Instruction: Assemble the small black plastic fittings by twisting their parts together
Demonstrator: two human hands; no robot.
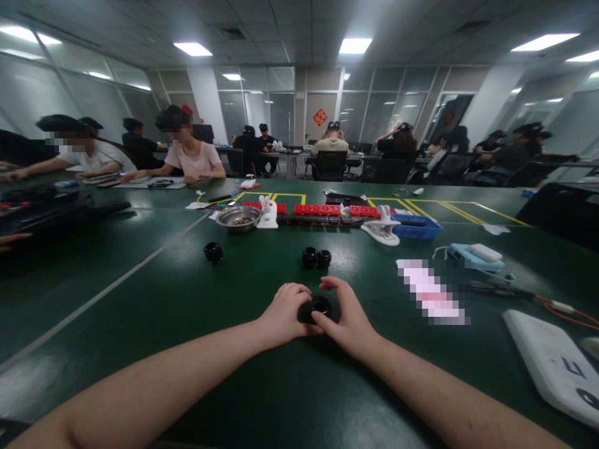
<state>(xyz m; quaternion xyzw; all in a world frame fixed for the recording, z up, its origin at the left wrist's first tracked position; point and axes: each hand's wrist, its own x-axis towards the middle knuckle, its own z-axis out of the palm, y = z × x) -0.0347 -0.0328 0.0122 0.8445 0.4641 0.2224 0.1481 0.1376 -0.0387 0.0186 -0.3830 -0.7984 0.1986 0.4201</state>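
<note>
Low over the green table, my left hand (284, 315) and my right hand (350, 316) are both closed around a black cylindrical part (321, 305) with a round opening on top, much like a lens barrel. My left fingers wrap its left side. The right thumb presses on its near rim, while the right index finger arches beyond it. My hands hide its lower part. Farther out stand two similar black cylinders, a larger one (309, 257) and a smaller one (324, 259), side by side. Another black cylinder (213, 252) stands apart on the left.
Behind the cylinders are a metal bowl (238, 219) of small pieces, white clamps (382, 229), red strips (318, 209) and a blue tray (417, 227). At right lie a blurred pink item (430, 293), a light-blue device (472, 257) and a white case (552, 368). People sit beyond.
</note>
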